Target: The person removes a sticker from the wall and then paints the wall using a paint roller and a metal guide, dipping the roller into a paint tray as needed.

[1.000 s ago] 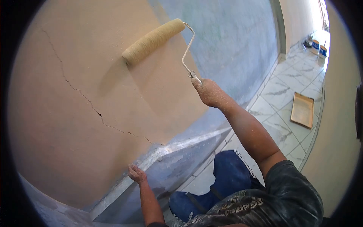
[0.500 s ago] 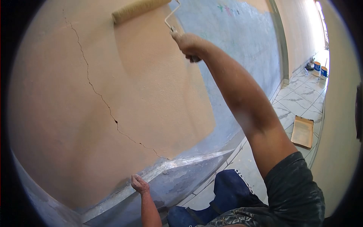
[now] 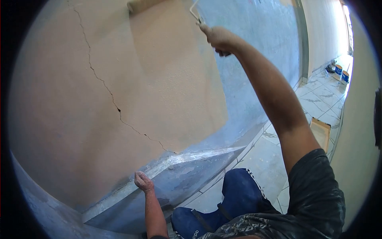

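My right hand [image 3: 219, 39] is wrapped round the handle of a paint roller, raised near the top of the view. The roller's cover [image 3: 145, 4] lies against the wall at the top edge, partly cut off. Peach paint [image 3: 179, 91] covers the wall on the left and middle, beside a bare blue part [image 3: 254, 59] on the right. My left hand [image 3: 143, 181] is closed in a fist beside the wall's lower ledge; what it holds, if anything, is hidden.
A long crack [image 3: 119, 110] runs down the painted wall. A paint tray [image 3: 320, 133] lies on the tiled floor at the right, partly behind my right arm. Blue paint cans [image 3: 345, 76] stand farther back. A pale ledge [image 3: 167, 161] crosses the lower wall.
The roller and my right hand have moved up and to the right in view. The roller is now more cut off at the top edge. My left hand appears slightly higher.
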A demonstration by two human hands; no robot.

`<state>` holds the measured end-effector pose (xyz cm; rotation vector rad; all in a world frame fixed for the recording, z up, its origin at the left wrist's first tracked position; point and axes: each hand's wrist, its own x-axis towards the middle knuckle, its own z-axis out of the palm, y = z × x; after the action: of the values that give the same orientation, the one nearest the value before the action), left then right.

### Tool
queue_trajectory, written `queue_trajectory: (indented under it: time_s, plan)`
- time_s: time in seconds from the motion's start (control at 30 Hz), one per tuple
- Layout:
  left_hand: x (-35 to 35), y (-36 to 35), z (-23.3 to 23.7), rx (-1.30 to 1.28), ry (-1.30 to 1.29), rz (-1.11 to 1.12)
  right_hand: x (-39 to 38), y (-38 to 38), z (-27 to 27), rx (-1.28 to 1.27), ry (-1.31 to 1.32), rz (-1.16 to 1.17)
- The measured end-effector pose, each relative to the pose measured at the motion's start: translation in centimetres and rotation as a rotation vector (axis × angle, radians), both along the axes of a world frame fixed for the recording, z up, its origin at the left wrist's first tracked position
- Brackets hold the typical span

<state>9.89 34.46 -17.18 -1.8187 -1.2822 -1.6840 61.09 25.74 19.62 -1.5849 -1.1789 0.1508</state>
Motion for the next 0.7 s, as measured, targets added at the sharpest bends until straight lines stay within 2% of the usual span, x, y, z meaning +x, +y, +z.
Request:
queue_trajectory:
  time_s: [0.07, 0.13, 0.2, 0.33, 0.4, 0.47, 0.6, 0.7]
  plan:
    - [0.0, -0.3, 0.2, -0.083, 0.003, -0.075, 0.1, -0.6, -4.1, -0.065, 0.011, 0.039]
    - [0.6, -0.1, 0.3, -0.061, 0.023, -0.092, 0.0, -1.3, -8.0, -0.18, 0.046, 0.069]
    - [1.3, 0.5, 0.2, -0.036, 0.034, -0.104, -0.7, -1.9, -12.3, -0.18, 0.065, 0.062]
    - [2.0, 1.1, -0.2, -0.058, 0.029, -0.102, -0.2, -0.5, -22.1, -0.046, -0.069, 0.068]
    - [2.7, 1.3, 0.0, -0.055, 0.05, -0.14, -0.9, -1.1, -25.4, -0.066, -0.028, 0.07]
    - [3.3, 0.8, 0.2, -0.024, -0.005, -0.071, -1.3, -1.9, -27.8, -0.101, 0.022, 0.077]
    - [2.6, 0.9, -0.1, -0.115, 0.001, -0.074, -2.3, -2.8, -33.7, -0.255, 0.053, 0.095]
    - [2.8, 1.2, 0.0, -0.054, -0.035, -0.081, -3.1, -3.2, -39.0, -0.3, 0.088, 0.079]
